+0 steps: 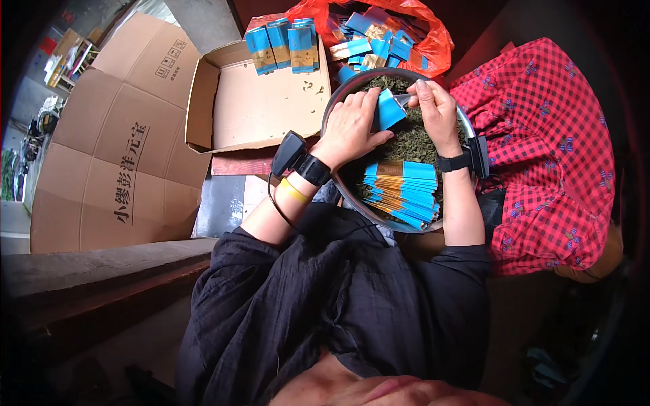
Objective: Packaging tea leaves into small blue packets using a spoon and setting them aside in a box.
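Observation:
My left hand (353,122) grips a small blue foil packet (390,111), tilted over a round metal basin (355,202). In my right hand (437,114), a metal spoon (404,98) is pinched by its handle; its front end is at the packet's mouth, and its tip is hidden. Dried, dark green leaves (414,139), which look like tea, fill the basin. On the leaves near my body lies a fanned stack of flat blue and gold packets (401,190).
Left of the basin sits a shallow cardboard tray (269,114) with scattered leaf bits. Several upright packets (279,43) stand at its back. A red plastic bag (443,48) holds loose packets (378,48). A large printed carton (106,147) is far left, red checked fabric (553,142) right.

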### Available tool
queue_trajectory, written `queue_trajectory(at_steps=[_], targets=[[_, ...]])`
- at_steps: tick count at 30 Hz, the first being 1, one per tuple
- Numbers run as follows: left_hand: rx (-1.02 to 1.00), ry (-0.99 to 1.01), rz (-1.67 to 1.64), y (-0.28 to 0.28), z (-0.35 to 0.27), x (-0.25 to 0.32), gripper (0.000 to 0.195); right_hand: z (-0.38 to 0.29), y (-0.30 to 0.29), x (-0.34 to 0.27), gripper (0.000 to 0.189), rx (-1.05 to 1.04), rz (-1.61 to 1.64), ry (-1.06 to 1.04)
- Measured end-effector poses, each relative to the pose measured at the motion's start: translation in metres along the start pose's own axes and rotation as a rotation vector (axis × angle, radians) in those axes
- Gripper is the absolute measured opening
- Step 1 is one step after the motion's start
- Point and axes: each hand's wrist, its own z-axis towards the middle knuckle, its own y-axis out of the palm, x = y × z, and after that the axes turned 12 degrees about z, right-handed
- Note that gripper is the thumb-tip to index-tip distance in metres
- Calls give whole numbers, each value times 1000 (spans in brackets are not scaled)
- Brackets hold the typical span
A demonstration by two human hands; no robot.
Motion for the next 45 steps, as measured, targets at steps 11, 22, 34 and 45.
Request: queue_trajectory(at_steps=[11,22,34,45], targets=[[-103,-164,-153,-2,1,-3,68,-1,6,-11,23,-103,-379,-377],[-42,-193,-218,4,3,-8,64,13,-29,18,33,181,-478,-92],[-67,-255,-278,4,6,-10,66,19,-26,64,33,29,-338,108],[-87,-220,-228,1,7,-9,68,26,-36,44,38,195,55,189]])
